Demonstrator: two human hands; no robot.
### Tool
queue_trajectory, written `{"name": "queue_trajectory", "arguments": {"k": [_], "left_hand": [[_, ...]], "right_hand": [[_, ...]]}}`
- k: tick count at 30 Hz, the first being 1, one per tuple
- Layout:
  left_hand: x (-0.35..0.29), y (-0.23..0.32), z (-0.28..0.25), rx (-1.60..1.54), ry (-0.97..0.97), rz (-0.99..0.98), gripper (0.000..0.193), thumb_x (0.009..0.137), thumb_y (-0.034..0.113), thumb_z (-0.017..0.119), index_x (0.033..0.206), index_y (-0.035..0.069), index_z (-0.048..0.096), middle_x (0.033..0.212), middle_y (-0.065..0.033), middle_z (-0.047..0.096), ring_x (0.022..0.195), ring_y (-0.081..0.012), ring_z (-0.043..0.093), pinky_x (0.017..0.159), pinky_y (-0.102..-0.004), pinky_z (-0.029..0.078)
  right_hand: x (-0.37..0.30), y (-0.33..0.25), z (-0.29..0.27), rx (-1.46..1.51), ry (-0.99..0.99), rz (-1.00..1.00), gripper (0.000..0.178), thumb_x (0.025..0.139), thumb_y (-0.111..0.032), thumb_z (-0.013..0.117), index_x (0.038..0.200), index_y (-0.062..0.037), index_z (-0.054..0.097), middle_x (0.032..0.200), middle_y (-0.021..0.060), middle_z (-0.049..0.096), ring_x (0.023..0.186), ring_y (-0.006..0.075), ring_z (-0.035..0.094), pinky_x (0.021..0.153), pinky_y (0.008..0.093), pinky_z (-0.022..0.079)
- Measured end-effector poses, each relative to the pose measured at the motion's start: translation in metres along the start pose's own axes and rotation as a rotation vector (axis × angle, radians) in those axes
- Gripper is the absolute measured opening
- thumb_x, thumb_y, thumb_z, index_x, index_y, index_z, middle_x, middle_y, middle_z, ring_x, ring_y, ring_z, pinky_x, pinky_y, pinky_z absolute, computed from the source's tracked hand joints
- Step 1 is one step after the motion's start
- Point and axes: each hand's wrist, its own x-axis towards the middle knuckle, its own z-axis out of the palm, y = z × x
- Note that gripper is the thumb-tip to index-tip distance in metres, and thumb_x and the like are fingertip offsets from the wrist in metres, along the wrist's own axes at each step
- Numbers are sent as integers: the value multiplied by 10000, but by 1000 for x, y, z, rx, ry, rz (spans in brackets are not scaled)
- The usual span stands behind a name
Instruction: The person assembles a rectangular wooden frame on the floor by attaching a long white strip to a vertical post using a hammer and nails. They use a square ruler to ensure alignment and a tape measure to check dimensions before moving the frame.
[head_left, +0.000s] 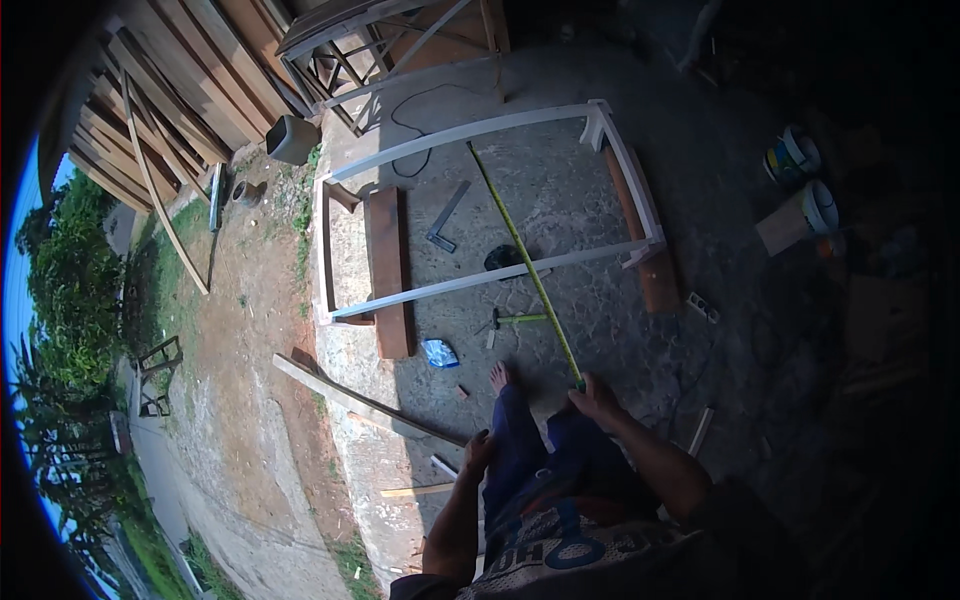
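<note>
My right hand (597,400) is closed around the near end of a tape measure, in front of my right thigh. Its yellow blade (523,252) runs out and away, passing over the near rail of a pale wooden frame (455,285) and ending close to the far rail. The frame is rectangular and lies raised on two brown timber blocks, the left block (388,262) and the right block (655,278). By my left thigh hangs my left hand (480,452); it looks curled, but its fingers are too dark to make out.
Inside the frame's outline a metal square (445,218) lies on the concrete. Nearer me are a hammer with a green handle (522,318), a blue-white packet (439,353) and a long plank (350,398). Buckets (820,208) stand at right; boards (165,110) lean far left.
</note>
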Motion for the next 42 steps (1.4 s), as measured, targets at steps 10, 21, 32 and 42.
{"name": "queue_trajectory", "arguments": {"k": [10,21,32,42], "left_hand": [[88,28,41,768,-240,-163,1073,796,580,754,1623,235,163,1663,-231,169,1401,-566,368,1109,-623,390],[151,61,15,928,-176,82,291,894,246,606,1162,139,645,1303,-125,534,1219,-422,522,954,-577,502],[162,38,13,898,-176,17,275,900,334,621,1106,172,703,1363,-122,542,1254,-438,498,997,-594,473],[162,46,16,887,-167,12,240,879,234,603,1081,128,681,1301,-120,546,1239,-426,489,939,-596,493]], "right_hand": [[156,-14,33,48,66,191,410,844,-361,713,1063,-41,579,960,242,661,946,422,663,795,504,536],[347,38,85,29,98,232,361,878,-343,687,1046,-52,554,919,206,641,891,401,656,768,494,538],[372,49,118,13,184,207,356,887,-346,692,1038,-59,545,923,191,632,899,386,654,771,492,542],[397,68,146,12,222,164,284,899,-268,681,973,-48,519,850,178,616,847,360,641,727,449,504]]}}
